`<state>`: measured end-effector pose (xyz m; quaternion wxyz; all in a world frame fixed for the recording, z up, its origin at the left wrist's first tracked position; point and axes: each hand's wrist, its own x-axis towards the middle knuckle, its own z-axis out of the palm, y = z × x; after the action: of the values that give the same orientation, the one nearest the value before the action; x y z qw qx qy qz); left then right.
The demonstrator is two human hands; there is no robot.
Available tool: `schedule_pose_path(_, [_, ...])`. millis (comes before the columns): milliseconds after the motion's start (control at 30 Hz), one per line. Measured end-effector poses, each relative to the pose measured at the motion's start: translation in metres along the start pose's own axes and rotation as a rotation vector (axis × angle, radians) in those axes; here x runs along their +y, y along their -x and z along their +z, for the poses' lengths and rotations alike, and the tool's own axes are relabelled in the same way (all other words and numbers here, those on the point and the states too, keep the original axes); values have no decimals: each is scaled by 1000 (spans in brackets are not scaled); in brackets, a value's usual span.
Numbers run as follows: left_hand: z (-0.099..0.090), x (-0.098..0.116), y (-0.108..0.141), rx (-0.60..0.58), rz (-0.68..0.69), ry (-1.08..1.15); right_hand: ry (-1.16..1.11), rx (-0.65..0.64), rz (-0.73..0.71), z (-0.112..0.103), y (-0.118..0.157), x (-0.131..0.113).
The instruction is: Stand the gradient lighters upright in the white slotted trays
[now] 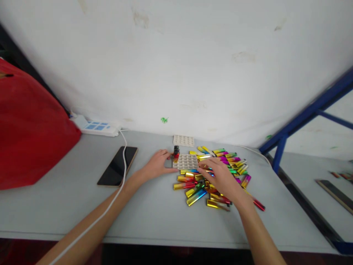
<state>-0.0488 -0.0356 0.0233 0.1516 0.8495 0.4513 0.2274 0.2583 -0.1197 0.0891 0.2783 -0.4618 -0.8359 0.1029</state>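
Observation:
A pale moulded tray (187, 162) with rows of small pockets lies flat in front of me. A short row of lighters (176, 154) with black tops and red-yellow bodies stands upright along its left edge. My left hand (157, 163) holds the tray's left side, thumb at the near corner and fingers beside the standing lighters. At the right edge, my right hand (217, 176) has its fingertips and thumb closed on the tray, while the palm hangs over a loose heap of shiny, multicoloured lighters (196, 197). That hand hides part of the heap.
Against the wall lies a second pale tray (183, 140). A black phone (117, 167) rests at the left, crossed by a white cable (125, 147) from a power strip (99, 127). A red bag (33, 129) stands far left; a blue metal frame (306, 117) borders the right.

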Motion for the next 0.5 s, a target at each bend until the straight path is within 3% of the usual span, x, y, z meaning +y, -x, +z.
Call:
schedule_pose_path(133, [2, -2, -1, 4, 12, 10, 87, -116, -3, 14, 18, -5])
schedule_pose_path(333, [1, -1, -1, 7, 11, 13, 170, -169, -31, 23, 16, 4])
schedule_pose_path(433, [-1, 2, 0, 1, 0, -2, 155, -131, -42, 22, 14, 9])
schedule_pose_path(500, [-2, 4, 0, 4, -2, -3, 97, -26, -39, 20, 10, 12])
